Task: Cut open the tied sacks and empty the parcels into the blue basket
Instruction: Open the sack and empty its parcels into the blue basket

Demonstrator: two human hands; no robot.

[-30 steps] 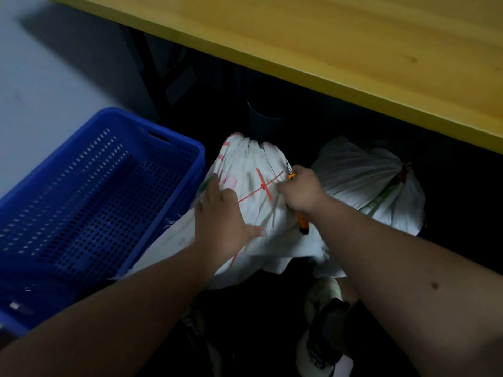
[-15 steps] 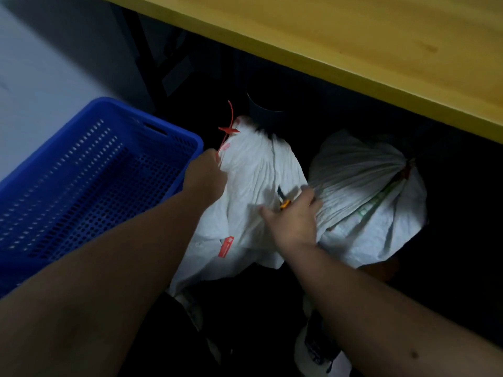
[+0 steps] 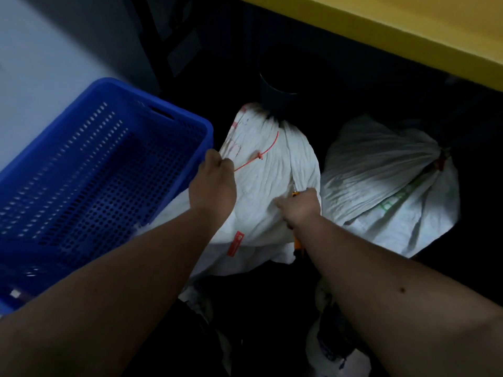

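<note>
A white woven sack lies on the dark floor beside the blue basket. My left hand pinches one end of a thin red tie, which stretches loose across the sack's gathered top. My right hand grips an orange cutter and rests on the sack's right side. The cutter's blade end is hidden by my fingers. A second white sack sits to the right, still tied at its neck with a red tie.
A yellow tabletop edge runs overhead at the upper right. A dark round bin stands behind the near sack. My shoe shows below. A grey wall or floor panel is at the upper left.
My left hand has pulled the red tie free of the near sack's neck and swung it down over the sack. My right hand slid to the sack's right side with the cutter.
</note>
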